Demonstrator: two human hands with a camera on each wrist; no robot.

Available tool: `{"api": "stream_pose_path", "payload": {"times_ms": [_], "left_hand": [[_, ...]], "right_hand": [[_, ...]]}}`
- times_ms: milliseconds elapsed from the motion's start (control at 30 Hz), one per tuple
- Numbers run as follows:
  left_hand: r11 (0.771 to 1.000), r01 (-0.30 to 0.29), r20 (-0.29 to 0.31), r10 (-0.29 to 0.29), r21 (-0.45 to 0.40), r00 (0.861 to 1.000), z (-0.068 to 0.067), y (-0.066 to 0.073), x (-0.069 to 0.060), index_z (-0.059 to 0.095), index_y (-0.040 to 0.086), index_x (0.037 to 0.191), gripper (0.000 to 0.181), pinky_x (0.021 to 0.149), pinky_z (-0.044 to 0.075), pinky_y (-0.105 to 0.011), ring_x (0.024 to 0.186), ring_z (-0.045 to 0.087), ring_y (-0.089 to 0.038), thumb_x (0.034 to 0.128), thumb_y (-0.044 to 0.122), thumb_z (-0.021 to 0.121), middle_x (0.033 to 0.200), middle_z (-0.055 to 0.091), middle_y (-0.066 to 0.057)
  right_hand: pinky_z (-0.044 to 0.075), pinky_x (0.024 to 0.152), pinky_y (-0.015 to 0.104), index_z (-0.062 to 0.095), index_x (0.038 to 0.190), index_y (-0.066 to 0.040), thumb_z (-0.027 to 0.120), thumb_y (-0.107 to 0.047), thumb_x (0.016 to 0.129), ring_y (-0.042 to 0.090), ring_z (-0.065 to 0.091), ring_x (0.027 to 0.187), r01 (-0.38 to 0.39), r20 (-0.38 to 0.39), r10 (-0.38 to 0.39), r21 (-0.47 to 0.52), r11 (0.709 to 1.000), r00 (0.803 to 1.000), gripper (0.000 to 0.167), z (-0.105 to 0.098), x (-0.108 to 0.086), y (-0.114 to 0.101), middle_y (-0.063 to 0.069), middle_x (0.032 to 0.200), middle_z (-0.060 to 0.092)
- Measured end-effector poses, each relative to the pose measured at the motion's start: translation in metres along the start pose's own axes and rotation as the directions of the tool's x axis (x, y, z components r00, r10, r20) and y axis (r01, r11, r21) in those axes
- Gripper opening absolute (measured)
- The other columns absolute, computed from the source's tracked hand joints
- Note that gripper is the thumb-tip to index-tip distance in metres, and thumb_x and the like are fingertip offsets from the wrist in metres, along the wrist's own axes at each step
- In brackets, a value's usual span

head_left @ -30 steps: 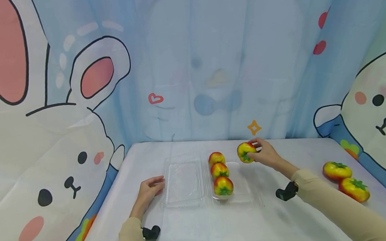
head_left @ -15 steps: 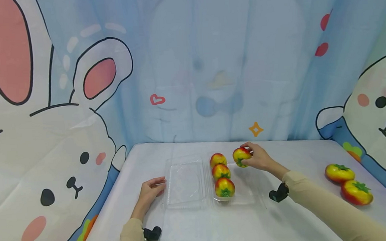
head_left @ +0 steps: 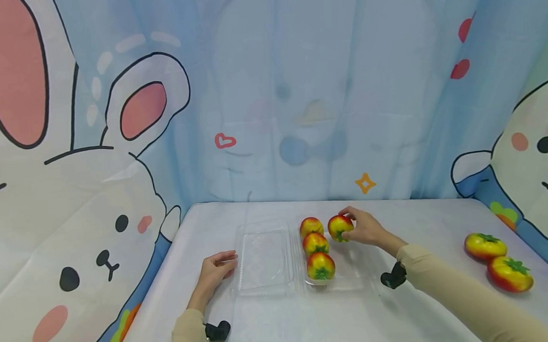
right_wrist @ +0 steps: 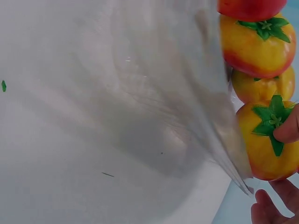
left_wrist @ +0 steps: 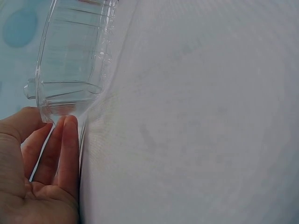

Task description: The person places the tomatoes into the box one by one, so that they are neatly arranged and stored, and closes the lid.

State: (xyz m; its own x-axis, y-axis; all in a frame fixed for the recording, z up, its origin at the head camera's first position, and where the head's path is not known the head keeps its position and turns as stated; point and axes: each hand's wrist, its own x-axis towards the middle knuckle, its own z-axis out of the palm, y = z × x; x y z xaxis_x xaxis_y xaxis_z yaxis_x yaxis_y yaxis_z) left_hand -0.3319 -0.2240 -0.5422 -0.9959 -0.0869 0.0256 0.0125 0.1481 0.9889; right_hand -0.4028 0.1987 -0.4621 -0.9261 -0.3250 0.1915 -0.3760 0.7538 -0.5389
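My right hand (head_left: 366, 227) grips a red-and-yellow persimmon (head_left: 339, 228) with a green leafy top, thumb against the leaves in the right wrist view. It is at the far right part of a clear plastic clamshell box (head_left: 346, 280); I cannot tell whether it touches the bottom. Three similar persimmons (head_left: 321, 266) stand in a column along the box's left side. My left hand (head_left: 213, 275) is at the left edge of the box's open lid (head_left: 263, 262). In the left wrist view its thumb and fingers (left_wrist: 70, 135) pinch the clear plastic rim.
Two more persimmons (head_left: 510, 274) lie at the right side of the white-covered table (head_left: 285, 329). A curtain (head_left: 306, 84) with cartoon animals hangs behind the table. A black wrist camera (head_left: 394, 276) sits on the right sleeve.
My right hand has carried the persimmon left and lower, close beside the farthest persimmon of the column. The left hand stays at the lid's edge. The head view has shifted slightly.
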Motion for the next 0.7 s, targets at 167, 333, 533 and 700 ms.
{"api": "stream_pose_path", "payload": {"times_ms": [167, 333, 533, 700], "left_hand": [[1.000, -0.007, 0.005, 0.007, -0.004, 1.000, 0.000, -0.001, 0.000, 0.068, -0.003, 0.118, 0.032, 0.075, 0.056, -0.026, 0.092, 0.065, -0.014, 0.0877, 0.006, 0.072, 0.113, 0.069, -0.014], [1.000, -0.016, 0.007, 0.016, -0.001, 1.000, 0.000, -0.002, 0.000, 0.068, -0.003, 0.118, 0.032, 0.076, 0.056, -0.027, 0.093, 0.065, -0.016, 0.0876, 0.007, 0.072, 0.114, 0.069, -0.016], [1.000, 0.002, 0.011, -0.002, 0.001, 1.000, -0.001, -0.004, 0.000, 0.069, 0.000, 0.118, 0.032, 0.077, 0.056, -0.026, 0.093, 0.064, -0.014, 0.0881, 0.010, 0.073, 0.115, 0.068, -0.013], [1.000, -0.005, 0.014, 0.005, -0.002, 1.000, -0.002, -0.003, 0.002, 0.069, 0.000, 0.119, 0.032, 0.079, 0.056, -0.028, 0.094, 0.064, -0.015, 0.0885, 0.010, 0.072, 0.116, 0.068, -0.013]], "right_hand": [[0.048, 0.090, 0.057, 0.054, 0.125, 0.000, 0.078, -0.011, 0.077, 0.042, 0.055, 0.102, -0.018, 0.010, 0.019, -0.042, 0.999, 1.000, 0.055, 0.006, -0.002, -0.001, 0.026, 0.114, 0.062], [0.043, 0.090, 0.060, 0.057, 0.123, -0.002, 0.079, -0.016, 0.076, 0.045, 0.051, 0.104, -0.050, -0.007, 0.049, -0.125, 0.991, 0.999, 0.054, 0.011, -0.004, -0.003, 0.026, 0.116, 0.063], [0.038, 0.094, 0.063, 0.056, 0.124, -0.003, 0.080, -0.020, 0.077, 0.046, 0.051, 0.106, -0.089, 0.017, 0.093, -0.161, 0.983, 0.996, 0.055, 0.018, -0.003, 0.000, 0.027, 0.119, 0.062], [0.040, 0.094, 0.063, 0.055, 0.127, -0.003, 0.078, -0.019, 0.078, 0.045, 0.051, 0.106, -0.115, 0.031, 0.121, -0.152, 0.982, 0.992, 0.057, 0.021, 0.001, 0.002, 0.027, 0.122, 0.060]]}}
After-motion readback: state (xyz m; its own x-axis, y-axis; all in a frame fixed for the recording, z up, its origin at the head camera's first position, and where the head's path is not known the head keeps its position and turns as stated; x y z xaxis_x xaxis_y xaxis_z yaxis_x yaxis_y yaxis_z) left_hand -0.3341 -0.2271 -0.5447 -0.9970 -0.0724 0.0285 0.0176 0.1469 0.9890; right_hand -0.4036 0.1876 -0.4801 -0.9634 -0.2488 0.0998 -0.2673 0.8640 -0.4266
